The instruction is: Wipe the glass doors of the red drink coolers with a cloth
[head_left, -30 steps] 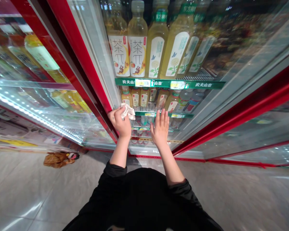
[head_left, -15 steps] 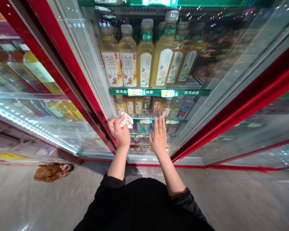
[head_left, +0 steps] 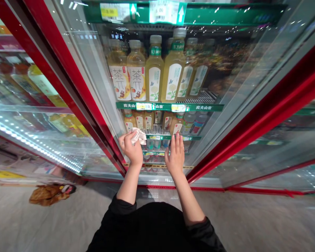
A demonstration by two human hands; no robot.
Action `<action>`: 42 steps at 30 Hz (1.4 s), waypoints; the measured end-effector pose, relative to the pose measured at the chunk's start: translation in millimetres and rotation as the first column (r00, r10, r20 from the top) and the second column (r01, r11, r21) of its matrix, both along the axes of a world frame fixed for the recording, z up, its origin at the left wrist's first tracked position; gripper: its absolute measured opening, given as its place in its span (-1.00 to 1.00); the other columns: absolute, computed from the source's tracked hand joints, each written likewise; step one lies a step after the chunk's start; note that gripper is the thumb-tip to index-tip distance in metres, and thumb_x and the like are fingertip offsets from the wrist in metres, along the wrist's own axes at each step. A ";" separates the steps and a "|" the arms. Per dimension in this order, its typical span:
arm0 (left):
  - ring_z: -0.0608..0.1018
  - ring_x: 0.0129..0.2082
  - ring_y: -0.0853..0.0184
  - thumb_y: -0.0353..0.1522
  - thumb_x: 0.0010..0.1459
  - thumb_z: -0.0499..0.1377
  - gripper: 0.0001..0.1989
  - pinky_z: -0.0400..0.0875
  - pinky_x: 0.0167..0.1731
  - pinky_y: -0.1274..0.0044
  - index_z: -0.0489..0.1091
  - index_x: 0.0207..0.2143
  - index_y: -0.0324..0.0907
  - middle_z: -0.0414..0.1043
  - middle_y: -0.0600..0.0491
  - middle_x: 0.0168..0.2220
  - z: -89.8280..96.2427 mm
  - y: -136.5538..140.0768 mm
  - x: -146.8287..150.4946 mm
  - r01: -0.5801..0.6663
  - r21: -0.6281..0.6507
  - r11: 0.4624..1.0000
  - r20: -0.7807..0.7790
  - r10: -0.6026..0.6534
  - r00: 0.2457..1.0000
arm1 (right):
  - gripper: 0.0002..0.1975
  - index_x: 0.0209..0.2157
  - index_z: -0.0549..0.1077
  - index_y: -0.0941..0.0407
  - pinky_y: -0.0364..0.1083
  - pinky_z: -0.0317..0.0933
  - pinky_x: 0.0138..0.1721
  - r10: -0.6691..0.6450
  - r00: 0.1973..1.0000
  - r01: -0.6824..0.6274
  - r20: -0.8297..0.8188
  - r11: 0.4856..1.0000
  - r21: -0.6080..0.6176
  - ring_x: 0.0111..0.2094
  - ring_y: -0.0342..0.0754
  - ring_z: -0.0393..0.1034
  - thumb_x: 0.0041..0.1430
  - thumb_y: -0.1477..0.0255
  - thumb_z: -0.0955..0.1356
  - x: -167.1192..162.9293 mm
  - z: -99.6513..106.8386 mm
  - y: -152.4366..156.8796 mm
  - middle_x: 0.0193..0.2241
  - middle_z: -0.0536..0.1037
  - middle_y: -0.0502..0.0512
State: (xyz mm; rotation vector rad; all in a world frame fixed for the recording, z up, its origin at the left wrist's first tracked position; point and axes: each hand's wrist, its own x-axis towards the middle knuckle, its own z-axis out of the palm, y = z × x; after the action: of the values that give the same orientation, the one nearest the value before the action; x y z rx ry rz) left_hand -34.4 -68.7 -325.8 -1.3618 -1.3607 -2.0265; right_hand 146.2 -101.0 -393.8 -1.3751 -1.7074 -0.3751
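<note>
A crumpled white tissue or cloth [head_left: 139, 135] is pinched in the fingers of my left hand [head_left: 131, 147], low in front of the glass door [head_left: 233, 66] of a drinks fridge. My right hand [head_left: 175, 154] is stretched out beside it, fingers up and palm toward the glass, holding nothing. Whether its palm touches the glass, I cannot tell. Behind the glass, tea bottles [head_left: 153, 75] with pale labels stand on a shelf, above a green label strip [head_left: 170, 106]. Smaller-looking bottles [head_left: 178, 124] show on the lower shelf, partly behind my hands.
Red door frames [head_left: 76, 84] run down on both sides of the glass. At left, another lit fridge holds bottles [head_left: 42, 77]. A brown bag-like item [head_left: 48, 194] lies on the grey floor [head_left: 265, 220] at lower left. A green price rail [head_left: 212, 14] crosses the top.
The view has tilted up slightly, so the fridge contents appear lower and the top price rail shows more. My left hand keeps the white tissue or cloth; both hands hold nearly the same pose.
</note>
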 end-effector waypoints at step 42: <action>0.60 0.00 0.26 -0.44 0.38 0.27 -0.87 0.52 0.17 0.31 0.61 -0.12 -0.07 0.51 0.03 -0.13 -8.0 9.0 71.3 0.036 -0.034 0.999 -0.065 -0.038 0.997 | -0.10 0.64 -0.36 -0.04 0.33 0.09 0.58 0.047 0.998 -0.041 0.052 0.994 -0.096 0.65 0.17 -0.13 0.47 0.56 0.20 86.8 11.1 -15.6 0.64 0.02 0.16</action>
State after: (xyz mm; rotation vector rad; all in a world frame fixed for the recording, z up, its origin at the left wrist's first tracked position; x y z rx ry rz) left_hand 36.9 -59.7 -333.8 -1.4650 -1.3558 -1.9724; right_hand 233.0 -116.6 -382.8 -1.4044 -1.8176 -0.3124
